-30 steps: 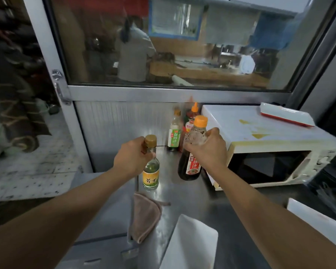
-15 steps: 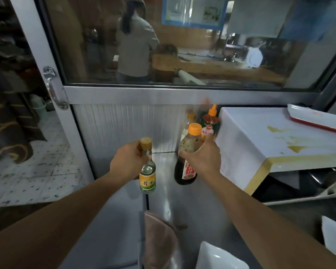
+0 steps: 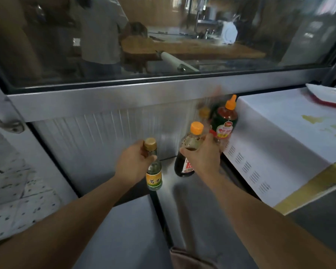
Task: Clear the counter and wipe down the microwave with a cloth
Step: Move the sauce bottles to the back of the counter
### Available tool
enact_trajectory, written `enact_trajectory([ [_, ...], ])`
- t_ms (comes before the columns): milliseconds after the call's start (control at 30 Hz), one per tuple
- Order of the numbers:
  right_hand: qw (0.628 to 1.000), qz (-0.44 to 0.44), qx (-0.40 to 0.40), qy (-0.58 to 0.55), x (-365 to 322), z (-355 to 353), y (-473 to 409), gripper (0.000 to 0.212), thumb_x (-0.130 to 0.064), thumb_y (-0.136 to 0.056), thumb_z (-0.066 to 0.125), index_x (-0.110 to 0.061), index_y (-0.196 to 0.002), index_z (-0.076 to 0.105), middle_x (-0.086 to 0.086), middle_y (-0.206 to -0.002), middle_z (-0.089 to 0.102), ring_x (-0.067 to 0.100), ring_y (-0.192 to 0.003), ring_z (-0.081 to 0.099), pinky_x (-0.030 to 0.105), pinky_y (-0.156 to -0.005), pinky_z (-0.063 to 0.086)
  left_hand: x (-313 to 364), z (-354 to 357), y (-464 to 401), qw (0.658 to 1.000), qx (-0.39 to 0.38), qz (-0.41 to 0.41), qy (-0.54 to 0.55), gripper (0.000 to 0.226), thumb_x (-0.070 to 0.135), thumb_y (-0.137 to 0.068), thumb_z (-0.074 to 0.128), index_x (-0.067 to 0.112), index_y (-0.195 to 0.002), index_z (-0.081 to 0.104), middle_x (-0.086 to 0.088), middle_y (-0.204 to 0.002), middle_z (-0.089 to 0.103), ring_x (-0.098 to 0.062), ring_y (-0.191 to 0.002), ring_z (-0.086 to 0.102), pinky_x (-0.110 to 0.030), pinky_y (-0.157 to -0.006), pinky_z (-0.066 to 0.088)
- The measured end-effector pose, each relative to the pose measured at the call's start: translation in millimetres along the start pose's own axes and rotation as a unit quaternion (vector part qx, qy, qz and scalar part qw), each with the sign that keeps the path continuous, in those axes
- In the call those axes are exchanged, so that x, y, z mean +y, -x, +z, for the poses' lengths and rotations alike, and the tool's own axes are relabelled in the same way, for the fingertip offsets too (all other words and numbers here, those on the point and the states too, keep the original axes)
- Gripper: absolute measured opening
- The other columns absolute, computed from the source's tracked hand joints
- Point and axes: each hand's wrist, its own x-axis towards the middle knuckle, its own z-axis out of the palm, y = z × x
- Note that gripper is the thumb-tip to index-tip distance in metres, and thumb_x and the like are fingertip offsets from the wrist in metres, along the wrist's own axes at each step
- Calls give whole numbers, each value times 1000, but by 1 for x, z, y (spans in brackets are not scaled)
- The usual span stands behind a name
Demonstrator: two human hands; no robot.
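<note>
Hands are holding bottles: left hand (image 3: 133, 164) is gripping the small green bottle (image 3: 153, 171), right hand (image 3: 203, 154) is gripping the dark sauce bottle (image 3: 186, 152) above the counter (image 3: 202, 210).

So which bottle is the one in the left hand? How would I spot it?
Find the big white microwave on the right, then look left across the steel counter to the bottles. The small clear bottle is farthest left, gripped by the left hand. It alone has a gold cap and yellow-green label; its neighbours have orange caps.
</note>
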Motion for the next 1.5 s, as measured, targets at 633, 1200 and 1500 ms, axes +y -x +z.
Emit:
enact_trajectory([
  [633, 1000, -2, -2, 12, 28, 75, -38, 72, -36, -67, 82, -8, -121, 45, 12, -118, 57, 32, -107, 57, 35, -76, 46, -41, 28, -52, 1000, 25, -6, -13, 13, 19, -83, 67, 18, -91, 57, -1, -87, 62, -20, -84, 59, -30, -76, 46],
  [1200, 980, 181, -74, -34, 55, 103, -14, 64, -24, -78, 76, 5, -120, 38, 23, -118, 60, 36, -108, 59, 30, -76, 43, -43, 46, -70, 998, 46, 41, 8, 18, 17, -81, 70, 10, -94, 61, -6, -85, 65, -23, -82, 60, -36, -77, 48],
  [1500, 984, 158, -67, -39, 60, 108, -24, 60, -24, -75, 79, 5, -114, 43, 22, -116, 61, 35, -106, 59, 31, -77, 45, -48, 55, -82, 998, 53, 34, 2, 22, 19, -80, 71, 9, -95, 61, -8, -85, 66, -26, -82, 62, -44, -79, 52],
])
